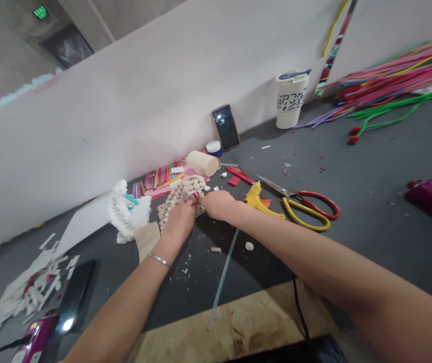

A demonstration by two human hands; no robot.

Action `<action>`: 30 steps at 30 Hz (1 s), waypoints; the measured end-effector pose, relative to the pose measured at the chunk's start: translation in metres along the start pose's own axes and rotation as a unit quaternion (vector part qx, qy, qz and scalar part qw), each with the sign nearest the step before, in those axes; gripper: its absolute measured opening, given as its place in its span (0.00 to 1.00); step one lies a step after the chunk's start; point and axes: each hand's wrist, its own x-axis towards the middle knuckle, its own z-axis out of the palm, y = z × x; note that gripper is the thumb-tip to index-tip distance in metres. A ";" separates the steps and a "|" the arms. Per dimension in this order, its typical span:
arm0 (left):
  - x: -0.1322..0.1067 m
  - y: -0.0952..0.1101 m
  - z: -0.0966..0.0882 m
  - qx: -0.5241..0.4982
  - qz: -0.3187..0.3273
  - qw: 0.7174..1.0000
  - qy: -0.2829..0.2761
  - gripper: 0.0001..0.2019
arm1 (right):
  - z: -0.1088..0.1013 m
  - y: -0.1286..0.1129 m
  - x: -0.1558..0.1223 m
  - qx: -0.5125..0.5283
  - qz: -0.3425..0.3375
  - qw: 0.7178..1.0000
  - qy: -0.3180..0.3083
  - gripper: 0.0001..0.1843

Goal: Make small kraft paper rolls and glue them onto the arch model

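Both my hands meet over a craft piece (174,197) made of rows of small beige foam pieces, lying on the dark grey table (367,201). My left hand (180,217), with a thin bracelet on its wrist, has its fingers curled on the near side of the piece. My right hand (216,202) is closed and pinches the piece's right end, where something small and red shows. A yellow glue gun (257,199) lies just right of my right hand.
Red and yellow scissors (307,204), a beige foam cylinder (203,163), a phone (226,127) leaning on the white wall, a paper cup (290,100), coloured pipe cleaners (397,75), a white fluffy item (127,212), a clear glue stick (223,277), another phone (75,295), paper scraps (30,287).
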 end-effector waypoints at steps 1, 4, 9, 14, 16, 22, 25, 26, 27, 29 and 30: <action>-0.002 0.000 -0.001 -0.003 0.006 1.000 0.002 0.16 | 0.001 0.000 0.001 -0.001 0.001 1.000 0.002 0.17; -0.010 -0.003 -0.005 -0.013 0.008 1.000 0.021 0.18 | 0.007 0.002 0.003 -0.003 0.000 1.000 0.013 0.17; -0.036 -0.018 -0.012 -0.036 0.001 0.996 0.087 0.20 | 0.022 0.008 0.005 -0.014 0.011 0.999 0.047 0.21; -0.071 -0.031 -0.007 -0.060 0.013 0.989 0.136 0.13 | 0.030 0.004 0.004 -0.050 0.030 0.997 0.058 0.24; -0.084 -0.034 -0.001 -0.056 0.021 0.986 0.153 0.14 | 0.030 -0.002 0.004 -0.068 0.036 0.996 0.052 0.24; -0.093 -0.039 0.019 -0.019 0.054 0.987 0.150 0.13 | 0.024 -0.023 0.014 -0.114 0.042 0.992 0.021 0.24; -0.086 -0.040 0.026 -0.017 0.092 0.986 0.138 0.13 | 0.021 -0.028 0.018 -0.129 0.040 0.991 0.002 0.23; -0.084 -0.040 0.028 -0.016 0.101 0.986 0.134 0.13 | 0.022 -0.028 0.018 -0.135 0.040 0.990 -0.002 0.23; -0.082 -0.040 0.030 -0.016 0.106 0.986 0.130 0.14 | 0.022 -0.029 0.018 -0.141 0.039 0.989 -0.007 0.23; -0.079 -0.040 0.033 -0.016 0.109 0.986 0.122 0.13 | 0.025 -0.030 0.018 -0.153 0.039 0.987 -0.015 0.23; -0.079 -0.040 0.035 -0.016 0.109 0.987 0.119 0.12 | 0.027 -0.031 0.017 -0.158 0.040 0.986 -0.019 0.24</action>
